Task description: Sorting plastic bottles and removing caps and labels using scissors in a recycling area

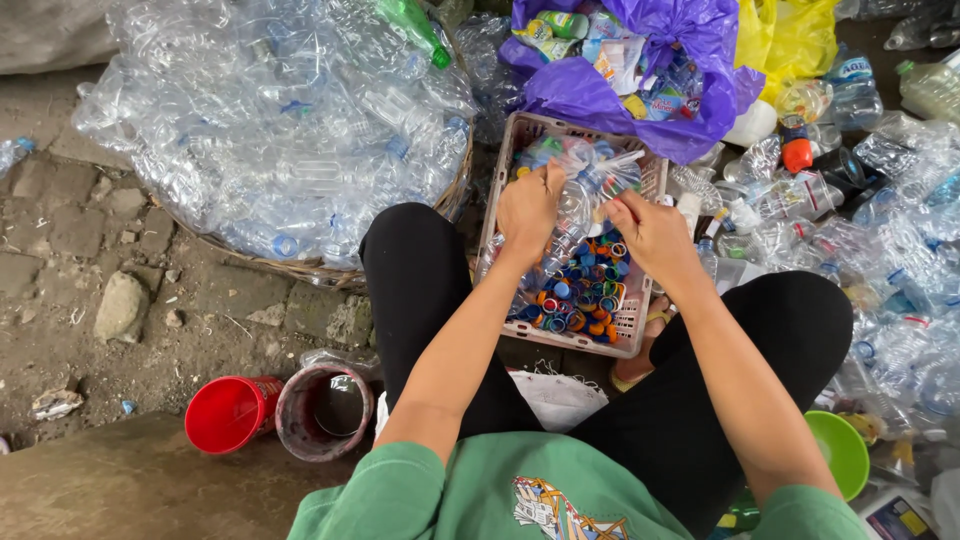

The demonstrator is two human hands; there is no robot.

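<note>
Far left of the hands: a woven basket (pixel 300 268) heaped with clear crushed plastic bottles (pixel 290 130), one green bottle (pixel 415 28) on top; it stands well apart from the left hand, across the person's knee.
Low left, behind the hands: a red cup (pixel 228 412) lying beside a grimy tin (pixel 325 410) on bare ground, with a stone (pixel 120 305) further left.
Left hand (pixel 528 205): closed round the body of a clear plastic bottle (pixel 590 185), fingers curled, holding it over the crate.
Bottle: between the two hands, just above the crate, its neck end toward the right hand.
Right hand (pixel 652 232): fingertips pinched at the bottle's neck; whether they hold a cap or a ring I cannot tell.
Step in hand: by my judgement, stripping the cap or neck ring off the bottle.
Next move calls for: a firm twist or pull at the neck while the left hand keeps the body from turning.
Under the hands: a pinkish slotted crate (pixel 640 335) holding coloured caps and rings (pixel 580 295), between the person's knees.
Beyond the hands: a purple bag (pixel 600 95) of mixed packaging, a yellow bag (pixel 790 35) beside it.
Right of the right hand: a loose pile of bottles (pixel 880 230); a green bowl (pixel 845 450) by the right knee.
In the way: nothing blocks the hands; the crate sits close below them.
</note>
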